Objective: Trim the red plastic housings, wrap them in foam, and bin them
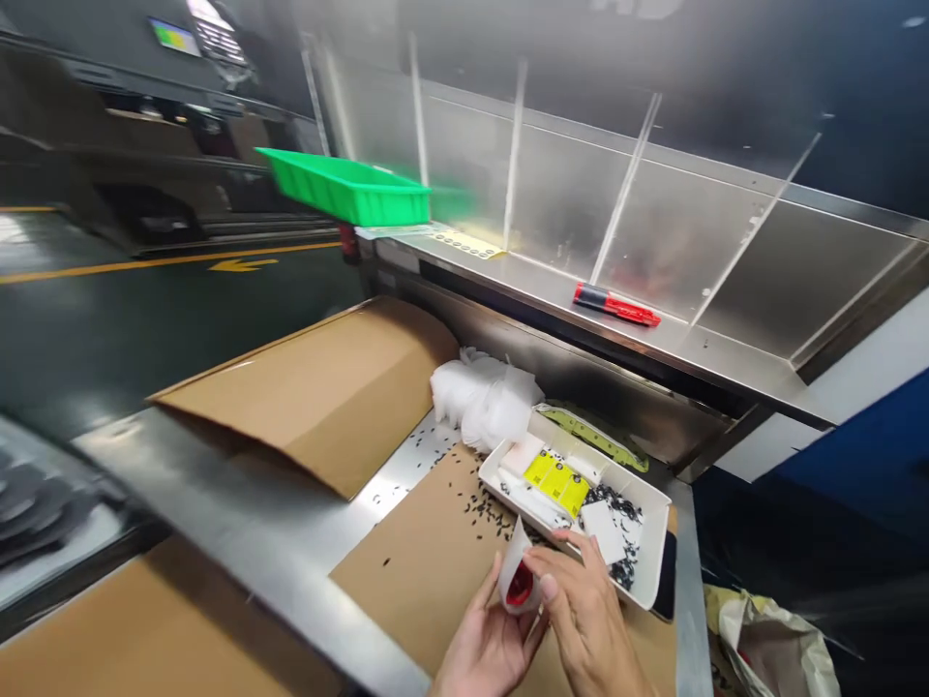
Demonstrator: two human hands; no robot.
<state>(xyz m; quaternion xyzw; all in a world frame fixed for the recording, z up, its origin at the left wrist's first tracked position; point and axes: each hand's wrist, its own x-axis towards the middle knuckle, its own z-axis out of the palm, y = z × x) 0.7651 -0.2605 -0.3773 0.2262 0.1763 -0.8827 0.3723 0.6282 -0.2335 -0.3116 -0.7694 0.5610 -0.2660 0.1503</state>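
Both my hands meet low in the view over a sheet of brown cardboard (428,566). My left hand (488,644) and my right hand (584,615) are closed together on a small white packet with a red part inside (517,578). Just beyond them lies a white tray (657,542) holding yellow labels (557,477), white slips and many small black pieces. More small black pieces (485,508) are scattered on the cardboard beside the tray.
A bunch of white plastic bags (485,397) lies behind the tray. A large folded cardboard sheet (319,387) curves up at left. A red marker (616,305) and a green bin (348,187) rest on the steel shelf. A crumpled bag (780,644) sits at lower right.
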